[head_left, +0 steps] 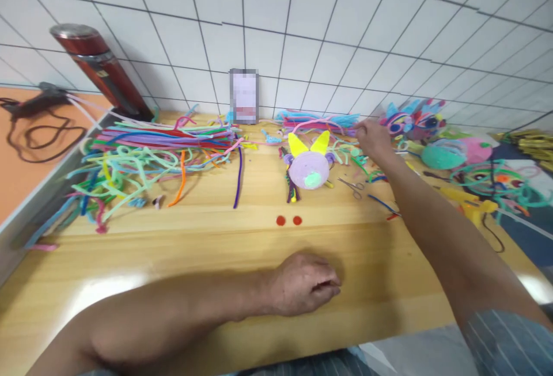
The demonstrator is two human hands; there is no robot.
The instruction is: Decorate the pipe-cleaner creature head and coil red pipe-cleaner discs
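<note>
My left hand (305, 285) rests on the wooden table near its front edge, fingers curled together; what they hold, if anything, is hidden. My right hand (372, 139) reaches to the back, its fingers pinched at the right end of a bundle of blue and pink pipe cleaners (319, 122); what is between them is too small to tell. Midway between the hands lies a round lilac pipe-cleaner face (307, 168) with yellow pointed ears (318, 143) and a mint spot. Two red discs (280, 220) lie side by side in front of it.
Scissors (355, 188) lie right of the face. Pipe cleaners (168, 137) are heaped at the left, beside a red thermos (101, 71). A phone (244, 97) leans on the tiled wall. At the right are finished crafts (444, 154) and a yellow glue gun (475, 210).
</note>
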